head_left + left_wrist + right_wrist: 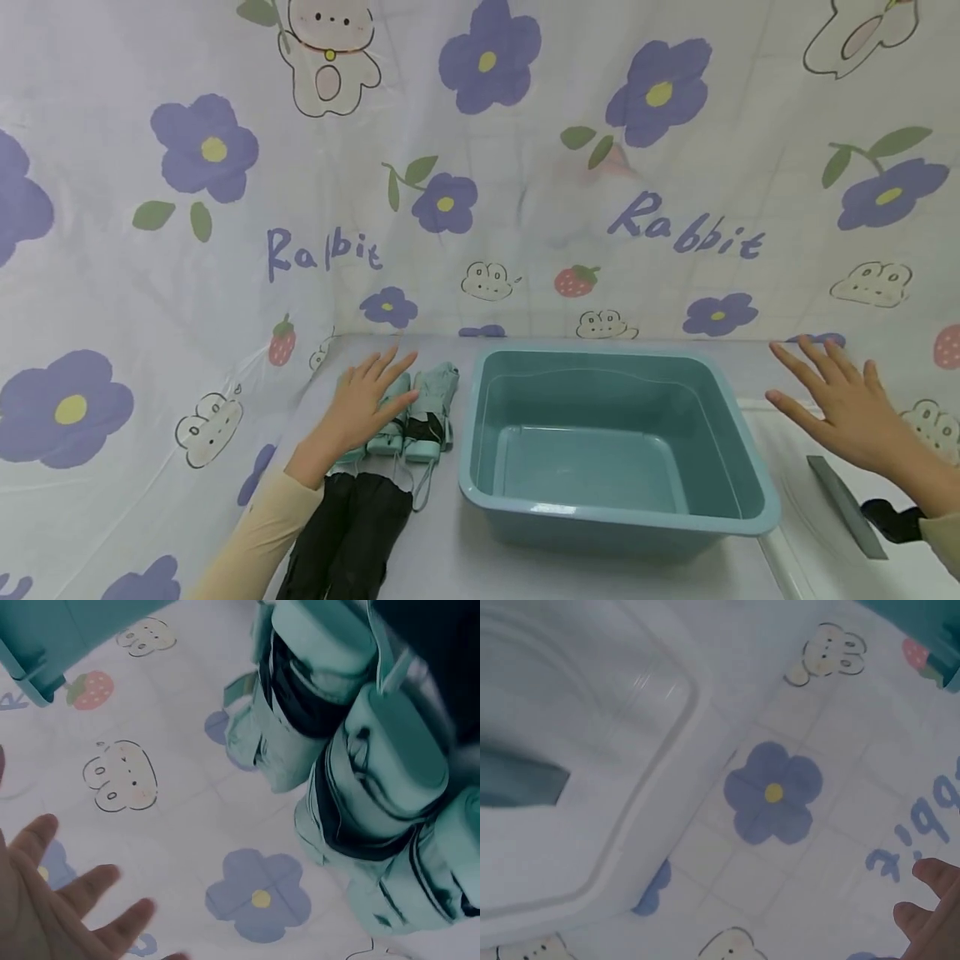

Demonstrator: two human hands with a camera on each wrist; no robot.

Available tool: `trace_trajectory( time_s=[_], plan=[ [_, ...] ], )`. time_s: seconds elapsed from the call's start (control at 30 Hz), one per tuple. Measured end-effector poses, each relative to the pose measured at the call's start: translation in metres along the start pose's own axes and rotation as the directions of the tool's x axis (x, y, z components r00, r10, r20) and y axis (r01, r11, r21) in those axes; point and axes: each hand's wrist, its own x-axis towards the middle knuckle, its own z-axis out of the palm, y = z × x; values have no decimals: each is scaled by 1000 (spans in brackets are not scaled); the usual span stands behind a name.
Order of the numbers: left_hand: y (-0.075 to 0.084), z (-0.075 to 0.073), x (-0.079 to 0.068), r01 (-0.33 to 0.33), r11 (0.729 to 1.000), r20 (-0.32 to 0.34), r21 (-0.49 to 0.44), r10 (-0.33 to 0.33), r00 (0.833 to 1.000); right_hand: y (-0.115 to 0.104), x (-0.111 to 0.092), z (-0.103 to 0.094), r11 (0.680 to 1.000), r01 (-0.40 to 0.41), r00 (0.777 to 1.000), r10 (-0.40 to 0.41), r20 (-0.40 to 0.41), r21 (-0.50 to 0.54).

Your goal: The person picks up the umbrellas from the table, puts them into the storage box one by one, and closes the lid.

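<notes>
My left hand (pixel 362 406) is spread in the air over a row of teal folding umbrellas (pixel 437 392), holding nothing. Each umbrella is a wrapped cloth bundle with a rounded end cap, and a cord loop hangs from the nearer ends. In the left wrist view several of these umbrellas (pixel 394 765) lie side by side, apart from my spread fingers (pixel 90 889). On the other side, my right hand (pixel 855 412) hovers with fingers splayed above a white tray-like surface (pixel 810 508). A flat grey-green strip (pixel 846 507) lies there below it.
Between my hands stands a blue-green plastic basin (pixel 618 525) with nothing inside. Long black bundles (pixel 356 533) lie in front of the umbrellas. A white curtain (pixel 525 275) printed with flowers and rabbits hangs behind and along the left side.
</notes>
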Motion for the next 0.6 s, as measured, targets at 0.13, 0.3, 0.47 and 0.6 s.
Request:
trace_trajectory(
  time_s=[0.13,0.3,0.47,0.6],
  plan=[
    [6,1,-20,59,995,33,-84,-56,998,-12,-2,2,988,31,1000,-31,-1,153],
    [18,2,-38,147,983,63,-114,-140,988,-26,-2,0,951,76,997,-77,-7,301],
    [26,6,-51,202,974,104,-100,-192,976,-35,1,0,928,95,995,-103,1,361],
    [30,7,-60,239,965,137,-108,-223,965,-38,3,3,917,100,994,-112,11,386]
  ],
)
